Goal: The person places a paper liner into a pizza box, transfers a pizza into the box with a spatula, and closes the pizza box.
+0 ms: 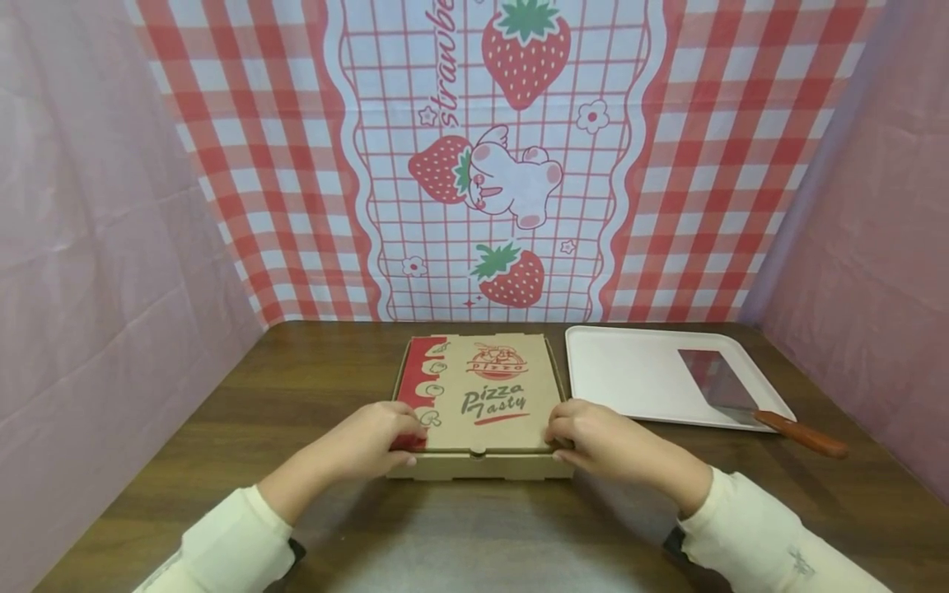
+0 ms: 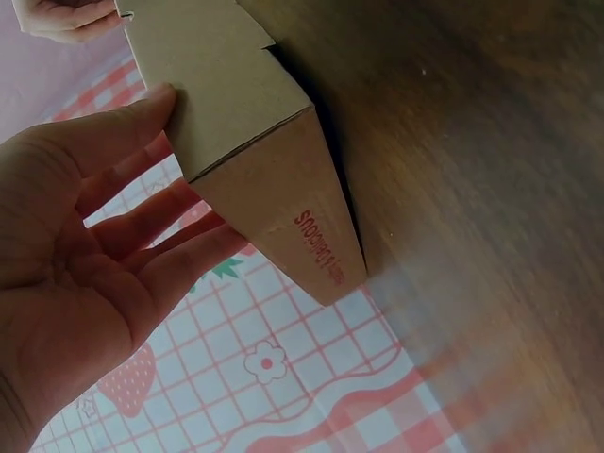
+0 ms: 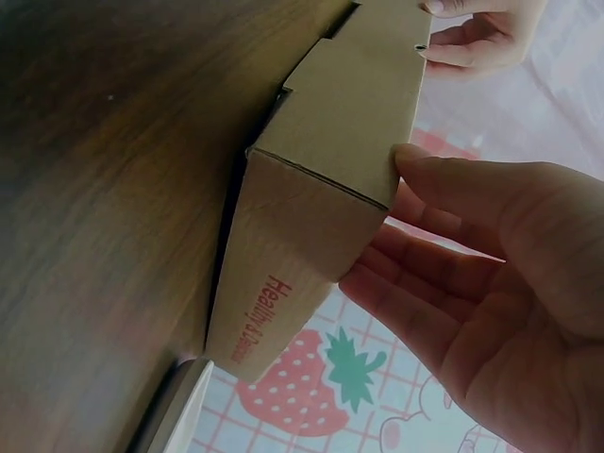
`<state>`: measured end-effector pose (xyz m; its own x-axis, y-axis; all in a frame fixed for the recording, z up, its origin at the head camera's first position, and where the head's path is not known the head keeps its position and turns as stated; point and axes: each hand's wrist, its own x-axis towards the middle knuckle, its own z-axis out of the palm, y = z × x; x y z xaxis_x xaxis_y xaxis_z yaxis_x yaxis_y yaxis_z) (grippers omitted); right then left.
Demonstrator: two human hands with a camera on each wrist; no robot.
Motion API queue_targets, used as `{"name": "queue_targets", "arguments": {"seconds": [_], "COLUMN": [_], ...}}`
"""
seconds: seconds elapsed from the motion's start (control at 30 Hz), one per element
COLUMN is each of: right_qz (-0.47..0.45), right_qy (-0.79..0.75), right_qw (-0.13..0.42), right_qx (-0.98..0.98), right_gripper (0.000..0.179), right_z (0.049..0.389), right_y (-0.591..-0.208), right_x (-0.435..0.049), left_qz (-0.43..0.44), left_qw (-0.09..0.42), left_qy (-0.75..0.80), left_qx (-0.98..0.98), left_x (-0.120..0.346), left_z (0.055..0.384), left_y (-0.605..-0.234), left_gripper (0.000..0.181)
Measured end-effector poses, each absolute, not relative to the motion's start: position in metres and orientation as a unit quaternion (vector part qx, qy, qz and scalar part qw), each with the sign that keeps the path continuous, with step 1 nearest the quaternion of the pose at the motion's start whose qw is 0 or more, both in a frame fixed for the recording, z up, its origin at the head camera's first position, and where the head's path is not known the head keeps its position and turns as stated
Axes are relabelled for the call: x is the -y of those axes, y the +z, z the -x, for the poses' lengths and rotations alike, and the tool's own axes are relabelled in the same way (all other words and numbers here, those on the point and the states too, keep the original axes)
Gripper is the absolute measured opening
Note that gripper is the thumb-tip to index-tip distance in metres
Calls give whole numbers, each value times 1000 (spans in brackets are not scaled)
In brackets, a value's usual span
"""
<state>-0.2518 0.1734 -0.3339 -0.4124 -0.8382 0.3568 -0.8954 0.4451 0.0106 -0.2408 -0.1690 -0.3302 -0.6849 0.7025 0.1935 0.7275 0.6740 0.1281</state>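
Observation:
A closed cardboard pizza box, printed "Pizza Tasty" with a red band on its left side, lies flat on the table. My left hand grips the lid at its near left corner. At the near right corner my right hand holds the lid the same way. In the left wrist view, the thumb lies against the top of the box's front wall, fingers curving over the lid. The right wrist view shows the other thumb at the front edge, with red lettering on the side wall.
To the right of the box sits a white tray. A turner with a wide metal blade lies across it, its wooden handle jutting past the tray's near right corner. A strawberry-patterned checked cloth hangs behind the brown wooden table.

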Motion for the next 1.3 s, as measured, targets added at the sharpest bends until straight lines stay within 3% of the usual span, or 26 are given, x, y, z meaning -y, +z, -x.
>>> {"name": "queue_targets", "arguments": {"seconds": [0.8, 1.3], "right_qz": [-495, -490], "right_qy": [88, 99], "right_qw": [176, 177], "right_qx": [847, 848], "right_gripper": [13, 14], "right_z": [259, 255], "right_y": [-340, -332], "right_x": [-173, -179], "left_qz": [378, 376], "left_qw": [67, 26], "left_qy": [-106, -84], "left_qx": [917, 922], "left_x": [166, 163], "left_z": [249, 245], "left_y": [-332, -317], "left_gripper": [25, 29]}}
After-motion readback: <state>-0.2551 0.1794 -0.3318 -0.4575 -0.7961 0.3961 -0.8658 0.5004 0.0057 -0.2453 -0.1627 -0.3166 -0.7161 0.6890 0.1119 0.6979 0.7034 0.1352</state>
